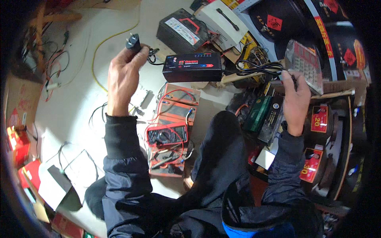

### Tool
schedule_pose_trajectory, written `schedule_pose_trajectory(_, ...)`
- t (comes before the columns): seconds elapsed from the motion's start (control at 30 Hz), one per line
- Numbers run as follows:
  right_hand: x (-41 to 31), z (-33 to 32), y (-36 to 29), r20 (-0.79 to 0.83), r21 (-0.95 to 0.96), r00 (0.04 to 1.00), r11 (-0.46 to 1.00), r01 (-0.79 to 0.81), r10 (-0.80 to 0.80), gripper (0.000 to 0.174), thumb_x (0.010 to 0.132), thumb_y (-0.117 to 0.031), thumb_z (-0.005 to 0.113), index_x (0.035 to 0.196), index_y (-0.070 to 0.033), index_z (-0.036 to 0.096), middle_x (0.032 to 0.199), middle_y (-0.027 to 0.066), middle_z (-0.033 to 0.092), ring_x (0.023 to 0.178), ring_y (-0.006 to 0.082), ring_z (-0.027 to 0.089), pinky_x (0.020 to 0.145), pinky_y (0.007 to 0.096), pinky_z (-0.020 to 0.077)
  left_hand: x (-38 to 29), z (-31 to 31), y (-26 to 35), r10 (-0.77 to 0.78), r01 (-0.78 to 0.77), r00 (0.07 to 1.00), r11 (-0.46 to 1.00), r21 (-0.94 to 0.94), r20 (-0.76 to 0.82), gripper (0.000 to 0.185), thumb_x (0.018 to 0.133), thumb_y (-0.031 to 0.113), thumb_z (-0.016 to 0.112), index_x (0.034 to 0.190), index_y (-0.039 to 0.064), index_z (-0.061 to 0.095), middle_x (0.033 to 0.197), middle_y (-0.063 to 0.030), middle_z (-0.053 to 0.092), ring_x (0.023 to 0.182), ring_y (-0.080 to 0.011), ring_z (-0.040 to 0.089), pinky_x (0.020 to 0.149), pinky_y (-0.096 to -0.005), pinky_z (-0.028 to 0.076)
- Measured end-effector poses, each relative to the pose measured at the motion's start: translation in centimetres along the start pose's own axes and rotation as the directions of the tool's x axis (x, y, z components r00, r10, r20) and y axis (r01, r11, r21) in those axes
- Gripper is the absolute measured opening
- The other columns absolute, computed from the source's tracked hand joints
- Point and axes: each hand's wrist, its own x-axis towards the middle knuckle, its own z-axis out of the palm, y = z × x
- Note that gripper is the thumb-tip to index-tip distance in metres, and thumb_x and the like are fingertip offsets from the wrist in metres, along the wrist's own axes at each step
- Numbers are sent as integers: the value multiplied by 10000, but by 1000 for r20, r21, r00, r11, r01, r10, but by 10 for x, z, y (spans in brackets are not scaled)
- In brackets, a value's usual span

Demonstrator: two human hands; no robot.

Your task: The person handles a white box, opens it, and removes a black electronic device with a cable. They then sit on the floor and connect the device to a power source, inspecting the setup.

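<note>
At the upper left my left hand [126, 71] grips a black power plug [133, 42], its metal pins pointing up. A black battery charger [192, 66] hangs or rests between my hands; which of the two I cannot tell. Its bundled black output cable [259, 67] runs to the right, where my right hand [297, 99] pinches the far end of the coil between thumb and fingers. Below the charger, a red-framed digital multimeter [167, 134] lies on a row of orange battery blocks [175, 112], with red test leads looped over them.
A large black battery [182, 29] with a red handle and a white metal case [223, 22] stand beyond the charger. Green [258, 113] and black boxes are at my right, beside shelving. A yellow cable [96, 64] and a white power strip [143, 96] lie on the floor.
</note>
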Motion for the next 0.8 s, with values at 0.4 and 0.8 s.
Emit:
schedule_pose_trajectory(0.4, 107, -242, -242, 201, 276, 914, 915, 293, -353, 160, 1023, -157, 720, 1144, -56, 691, 971, 22, 671, 877, 83, 620, 789, 248, 511, -251, -64, 242, -397, 353, 915, 874, -334, -74, 120, 1023, 75, 682, 1120, 22, 730, 1361, -92, 651, 1248, -200, 607, 1065, -333, 472)
schedule_pose_trajectory(0.8, 205, -509, -409, -298, 358, 607, 504, 786, -736, 214, 1092, -257, 612, 1218, -100, 683, 856, -6, 586, 660, 42, 466, 638, 198, 386, -334, -119, 547, -274, -19, 878, 800, 600, 393, 901, 773, 138, 833, 1578, 55, 438, 1527, -278, 502, 1399, -444, 515, 1151, -468, 457)
